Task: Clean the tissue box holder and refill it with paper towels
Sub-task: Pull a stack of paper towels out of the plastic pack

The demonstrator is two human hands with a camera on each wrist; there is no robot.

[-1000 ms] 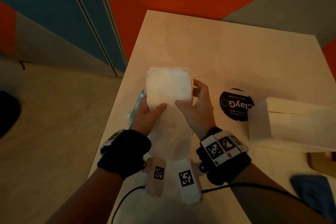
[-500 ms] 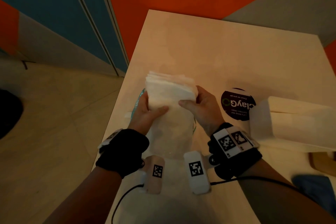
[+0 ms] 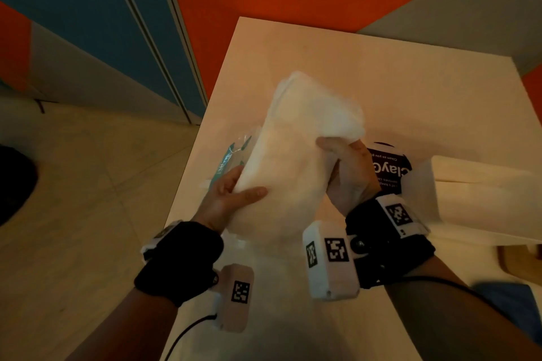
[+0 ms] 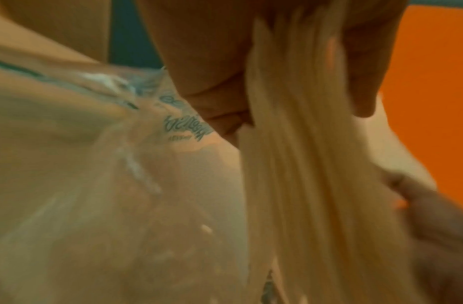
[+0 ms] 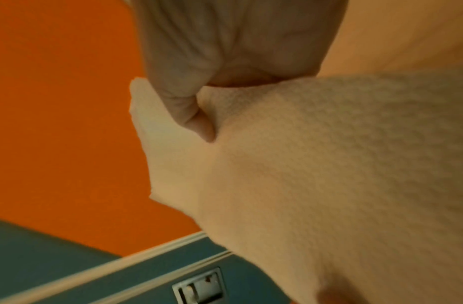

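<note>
Above the tabletop (image 3: 381,82), a thick stack of white paper towels (image 3: 293,161) is held tilted between 2 hands. Left hand (image 3: 225,199): its grip clasps the lower left edge of the stack, thumb on the top sheet, fingers hidden beneath. Right hand (image 3: 349,173): its grip pinches the upper right corner, thumb pressed into the embossed paper, as the right wrist view shows. A clear plastic wrapper (image 3: 231,161) with teal print lies slack beside and under the left hand; whether it clings to the stack cannot be told.

Risk, as judged: the stack is loose, so the layered sheets seen in the left wrist view may fan, slide or buckle if either grip eases, and they may snag the wrapper.

Surroundings: the white tissue box holder (image 3: 481,199) lies on the tabletop well to the right, its opening not visible. A round dark sticker (image 3: 390,167) on the tabletop sits between the right hand and the holder. A blue cloth (image 3: 510,305) shows at the lower right edge. Nothing stands between the stack and the holder.
</note>
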